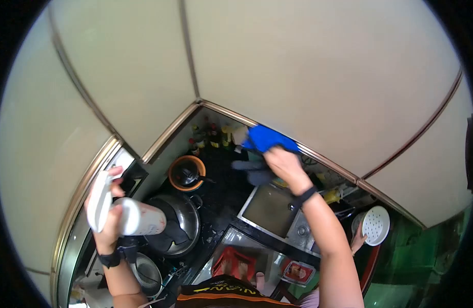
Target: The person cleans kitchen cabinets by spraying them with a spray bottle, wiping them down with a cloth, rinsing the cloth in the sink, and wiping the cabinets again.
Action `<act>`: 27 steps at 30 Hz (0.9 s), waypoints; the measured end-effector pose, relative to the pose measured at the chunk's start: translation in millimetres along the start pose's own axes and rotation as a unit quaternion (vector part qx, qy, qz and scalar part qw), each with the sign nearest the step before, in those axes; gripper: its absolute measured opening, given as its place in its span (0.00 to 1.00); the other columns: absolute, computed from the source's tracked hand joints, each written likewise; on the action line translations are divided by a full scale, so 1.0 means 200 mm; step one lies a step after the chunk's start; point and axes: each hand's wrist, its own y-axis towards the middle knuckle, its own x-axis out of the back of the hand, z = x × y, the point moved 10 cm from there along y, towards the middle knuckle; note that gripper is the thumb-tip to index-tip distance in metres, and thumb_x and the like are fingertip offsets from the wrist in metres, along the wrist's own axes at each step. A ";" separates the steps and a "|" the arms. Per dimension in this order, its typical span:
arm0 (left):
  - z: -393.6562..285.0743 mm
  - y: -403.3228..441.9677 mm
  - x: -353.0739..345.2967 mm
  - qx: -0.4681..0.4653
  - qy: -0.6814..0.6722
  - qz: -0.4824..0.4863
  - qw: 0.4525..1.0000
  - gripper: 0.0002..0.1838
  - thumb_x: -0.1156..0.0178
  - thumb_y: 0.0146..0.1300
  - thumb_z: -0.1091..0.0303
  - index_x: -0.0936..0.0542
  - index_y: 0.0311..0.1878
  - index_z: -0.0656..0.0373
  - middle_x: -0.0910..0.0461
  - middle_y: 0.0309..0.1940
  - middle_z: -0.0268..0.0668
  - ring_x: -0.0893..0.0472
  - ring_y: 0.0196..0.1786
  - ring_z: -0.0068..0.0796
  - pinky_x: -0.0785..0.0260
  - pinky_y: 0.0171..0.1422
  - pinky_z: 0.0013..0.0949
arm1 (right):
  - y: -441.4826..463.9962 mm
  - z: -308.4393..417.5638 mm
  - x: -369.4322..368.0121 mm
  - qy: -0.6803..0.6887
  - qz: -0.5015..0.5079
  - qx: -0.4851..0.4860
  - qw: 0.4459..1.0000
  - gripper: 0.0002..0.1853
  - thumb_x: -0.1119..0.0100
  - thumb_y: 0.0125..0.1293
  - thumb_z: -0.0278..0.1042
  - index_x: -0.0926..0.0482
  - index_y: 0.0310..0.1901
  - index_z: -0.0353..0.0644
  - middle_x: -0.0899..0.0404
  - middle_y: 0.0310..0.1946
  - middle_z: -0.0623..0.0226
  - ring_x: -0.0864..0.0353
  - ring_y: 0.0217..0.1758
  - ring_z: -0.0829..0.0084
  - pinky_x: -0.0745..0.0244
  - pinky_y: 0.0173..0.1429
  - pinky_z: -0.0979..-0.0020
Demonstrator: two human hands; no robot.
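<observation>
My left hand (111, 218) is wrapped round the neck of a white spray bottle (146, 219), which lies tilted with its base toward the right. Its large white trigger head (99, 200) sticks up by my fingers. Held out to the upper right, my right hand (286, 165) grips a blue cloth (270, 138) at the bottom edge of the cream cabinets (298, 66). The cloth covers part of the metal trim, and my fingertips are partly hidden in it. Below the spray bottle sits a large steel pot (191, 218) with a dark thing across it.
Behind my right arm is a sink (267, 210) holding murky water. An orange basin (199, 163) with a black pan and several bottles (214, 136) stand in the counter corner. At right, another person's hand (358, 240) holds a white colander (375, 226). A red-lidded container (298, 272) is below.
</observation>
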 end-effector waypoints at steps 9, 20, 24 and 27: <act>0.55 0.24 -0.94 0.170 -0.282 0.166 0.930 0.06 0.46 0.57 0.77 0.21 0.37 0.63 0.18 0.36 0.39 0.17 0.42 0.30 0.24 0.50 0.34 | -0.64 -0.04 0.64 0.027 -0.188 -0.320 0.928 0.22 0.44 0.42 0.15 0.20 0.45 0.29 0.20 0.33 0.46 0.21 0.35 0.45 0.26 0.43 0.56; 0.88 0.65 -1.33 0.248 -0.355 0.127 0.893 0.07 0.46 0.51 0.74 0.24 0.35 0.61 0.20 0.30 0.41 0.17 0.35 0.34 0.21 0.44 0.37 | -0.87 0.27 0.93 0.060 -0.172 -0.389 0.903 0.21 0.52 0.50 0.13 0.22 0.48 0.28 0.21 0.48 0.43 0.20 0.51 0.45 0.29 0.58 0.59; 0.95 0.64 -1.41 0.262 -0.367 0.144 0.881 0.07 0.46 0.51 0.74 0.24 0.34 0.62 0.20 0.28 0.40 0.17 0.34 0.34 0.21 0.43 0.37 | -0.93 0.30 0.92 0.078 -0.171 -0.403 0.896 0.21 0.52 0.50 0.13 0.22 0.48 0.28 0.20 0.47 0.43 0.20 0.51 0.46 0.29 0.58 0.60; 0.89 0.62 -1.46 0.244 -0.381 0.173 0.875 0.07 0.46 0.52 0.74 0.24 0.34 0.62 0.20 0.27 0.41 0.17 0.33 0.34 0.21 0.43 0.38 | -0.89 0.31 0.94 0.069 -0.150 -0.397 0.903 0.22 0.53 0.49 0.12 0.22 0.48 0.29 0.20 0.47 0.44 0.20 0.51 0.47 0.29 0.58 0.60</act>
